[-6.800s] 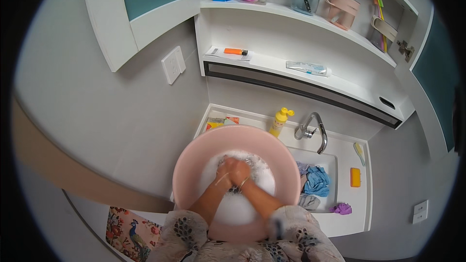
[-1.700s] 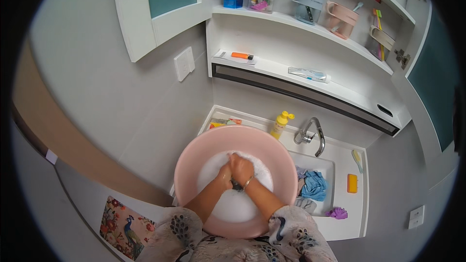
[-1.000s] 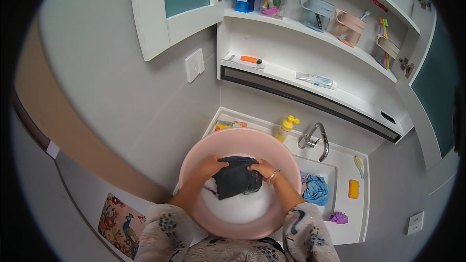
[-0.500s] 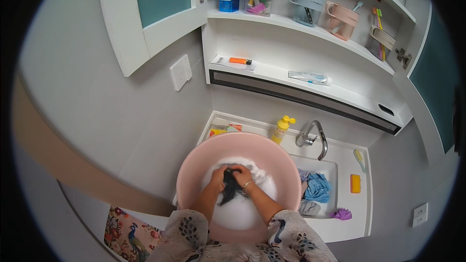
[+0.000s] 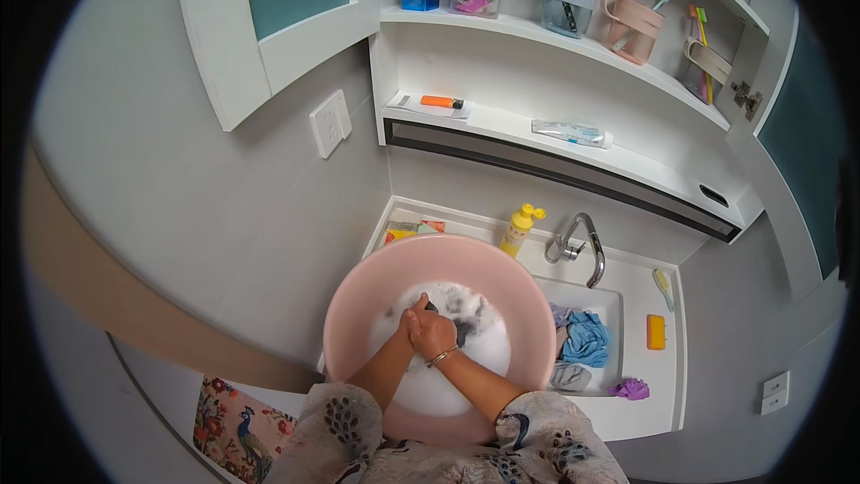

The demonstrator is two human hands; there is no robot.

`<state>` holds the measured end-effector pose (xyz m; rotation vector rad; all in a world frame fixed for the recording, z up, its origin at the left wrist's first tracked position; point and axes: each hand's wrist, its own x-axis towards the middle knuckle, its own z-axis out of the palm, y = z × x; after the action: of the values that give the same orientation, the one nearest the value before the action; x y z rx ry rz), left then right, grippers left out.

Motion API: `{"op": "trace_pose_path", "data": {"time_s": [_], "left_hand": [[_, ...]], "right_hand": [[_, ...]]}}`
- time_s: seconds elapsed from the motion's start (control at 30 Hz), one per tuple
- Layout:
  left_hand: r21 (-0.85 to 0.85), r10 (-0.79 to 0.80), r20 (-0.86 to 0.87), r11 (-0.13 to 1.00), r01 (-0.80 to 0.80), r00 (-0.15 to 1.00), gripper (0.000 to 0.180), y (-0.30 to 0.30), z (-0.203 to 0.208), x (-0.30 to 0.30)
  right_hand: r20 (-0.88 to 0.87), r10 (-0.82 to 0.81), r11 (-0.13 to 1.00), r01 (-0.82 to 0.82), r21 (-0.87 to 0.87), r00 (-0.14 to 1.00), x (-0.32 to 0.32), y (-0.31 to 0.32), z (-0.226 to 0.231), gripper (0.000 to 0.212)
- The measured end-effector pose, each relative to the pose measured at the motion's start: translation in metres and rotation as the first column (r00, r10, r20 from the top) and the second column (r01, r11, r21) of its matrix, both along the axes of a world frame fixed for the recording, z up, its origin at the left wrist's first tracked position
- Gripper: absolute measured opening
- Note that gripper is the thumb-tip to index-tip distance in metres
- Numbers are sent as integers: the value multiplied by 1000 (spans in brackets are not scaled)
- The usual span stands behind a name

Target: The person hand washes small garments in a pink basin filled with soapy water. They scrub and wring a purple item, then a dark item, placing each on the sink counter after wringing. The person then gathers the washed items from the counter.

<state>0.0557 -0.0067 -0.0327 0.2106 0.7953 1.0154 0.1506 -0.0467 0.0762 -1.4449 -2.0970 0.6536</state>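
A big pink basin [image 5: 356, 296] holds white suds [image 5: 439, 394] and a wet dark cloth [image 5: 464, 332]. Inside it, my left hand [image 5: 409, 315] and my right hand [image 5: 436, 333] are pressed together, the right lying over part of the left. Both are closed on the dark cloth, which pokes out above the fingers and to the right of the right hand. Most of the cloth between the palms is hidden. A bracelet [image 5: 442, 356] circles my right wrist.
To the basin's right, a sink [image 5: 613, 305] holds blue and grey clothes [image 5: 587, 341] below a faucet [image 5: 589, 246]. Behind stands a yellow bottle [image 5: 518, 231]. An orange soap bar [image 5: 656, 332], a brush [image 5: 663, 289] and a purple scrunchie [image 5: 631, 389] lie farther right. An open cabinet [image 5: 537, 33] hangs above.
My hands have come together around the dark cloth, the right moving left over the left one. Before, they were apart with the cloth stretched between them.
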Motion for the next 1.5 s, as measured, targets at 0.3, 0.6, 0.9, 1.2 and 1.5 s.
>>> {"op": "trace_pose_path", "data": {"time_s": [0.3, 0.6, 0.9, 1.2, 1.5], "left_hand": [[109, 249, -507, 968, -225, 825, 33, 5, 40, -1], [-158, -33, -849, 968, -194, 527, 37, 5, -19, -18], [-74, 205, 85, 977, -199, 975, 25, -4, 29, 23], [76, 89, 116, 992, -99, 989, 27, 4, -14, -1], [104, 366, -485, 926, -363, 794, 19, 11, -15, -14]], "right_hand": [[-382, -588, 795, 422, -435, 713, 63, 98, -147, 53], [-74, -351, 906, 319, -277, 933, 65, 97, -170, 21], [-201, -100, 993, 86, -79, 975, 13, 28, -22, 31], [186, 228, 957, -255, 137, 956, -3, 10, -42, 18], [-506, -521, 840, 307, -447, 688, 33, 106, -148, 29]]}}
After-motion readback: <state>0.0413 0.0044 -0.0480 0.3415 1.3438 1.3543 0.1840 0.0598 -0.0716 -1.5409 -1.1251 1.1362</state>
